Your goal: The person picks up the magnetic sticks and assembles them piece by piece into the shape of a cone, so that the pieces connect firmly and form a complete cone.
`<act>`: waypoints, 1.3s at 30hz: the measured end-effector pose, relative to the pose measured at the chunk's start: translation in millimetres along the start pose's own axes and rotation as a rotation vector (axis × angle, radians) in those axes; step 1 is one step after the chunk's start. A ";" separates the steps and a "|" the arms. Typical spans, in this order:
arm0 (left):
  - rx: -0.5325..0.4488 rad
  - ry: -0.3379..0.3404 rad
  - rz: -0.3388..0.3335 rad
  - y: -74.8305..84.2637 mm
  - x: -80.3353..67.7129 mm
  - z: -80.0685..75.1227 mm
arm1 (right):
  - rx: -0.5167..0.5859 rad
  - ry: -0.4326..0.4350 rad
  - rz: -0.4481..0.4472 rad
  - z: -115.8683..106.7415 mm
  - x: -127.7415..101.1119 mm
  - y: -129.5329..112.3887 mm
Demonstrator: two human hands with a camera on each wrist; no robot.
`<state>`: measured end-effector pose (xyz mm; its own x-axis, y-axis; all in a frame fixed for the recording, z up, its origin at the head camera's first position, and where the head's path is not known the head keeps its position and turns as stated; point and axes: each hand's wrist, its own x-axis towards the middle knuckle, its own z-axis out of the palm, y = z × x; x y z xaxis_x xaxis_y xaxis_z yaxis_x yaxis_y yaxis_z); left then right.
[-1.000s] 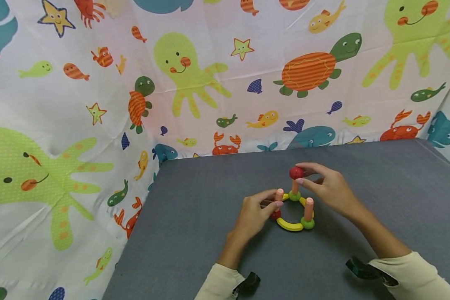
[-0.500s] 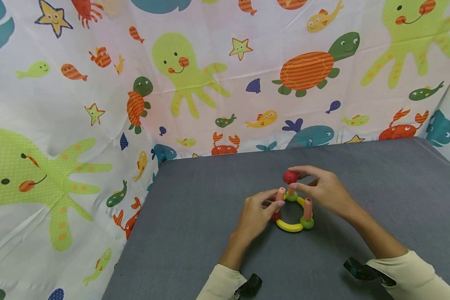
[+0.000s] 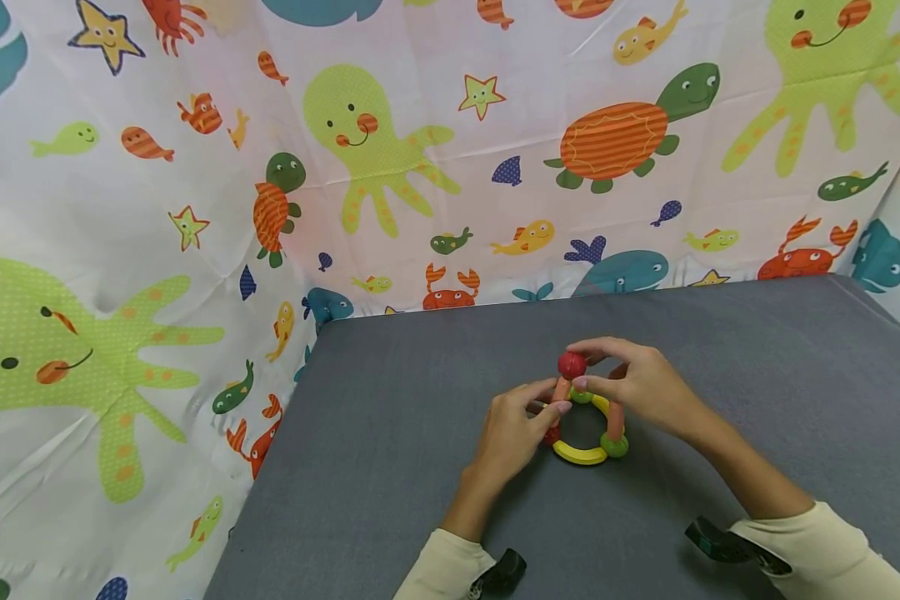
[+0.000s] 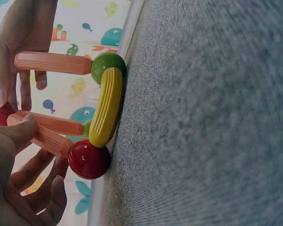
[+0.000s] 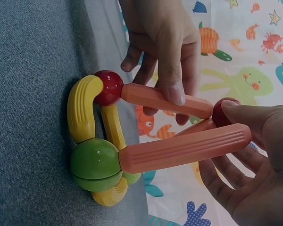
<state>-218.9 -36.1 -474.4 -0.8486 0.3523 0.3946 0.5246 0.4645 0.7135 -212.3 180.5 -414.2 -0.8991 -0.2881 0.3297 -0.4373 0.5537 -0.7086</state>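
A ring of yellow curved rods (image 3: pixel 579 455) joined by balls lies on the table, with salmon-coloured rods standing up from it. My left hand (image 3: pixel 508 429) pinches the salmon rod (image 5: pixel 151 98) that rises from the red ball (image 4: pixel 89 159) at the ring's left. In my right hand (image 3: pixel 645 383), thumb and fingers hold another red ball (image 3: pixel 572 365) at this rod's top end; the right wrist view shows them meeting. On the near right, a green ball (image 3: pixel 615 446) bears a second salmon rod (image 5: pixel 186 147). The back rod (image 4: pixel 61 123) is partly hidden.
Grey cloth (image 3: pixel 375 467) covers the table under the ring. Behind and at the left hangs a white curtain (image 3: pixel 405 267) printed with sea animals. A dark device (image 3: pixel 498 571) sits at the left wrist, another dark device (image 3: pixel 727 540) at the right.
My right hand has moved left and down with the red ball, from above the back rod to the top of the left rod. The left hand keeps its place on that rod.
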 end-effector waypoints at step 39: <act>0.004 0.028 -0.030 2.7 -1.7 4.1 | -0.022 -0.122 0.148 -2.1 -54.5 36.2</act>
<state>-215.7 -32.1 -475.5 -0.8654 0.3156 0.3893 0.4994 0.4775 0.7230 -179.2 217.9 -456.5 -0.9449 -0.2941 0.1436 -0.3018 0.6138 -0.7295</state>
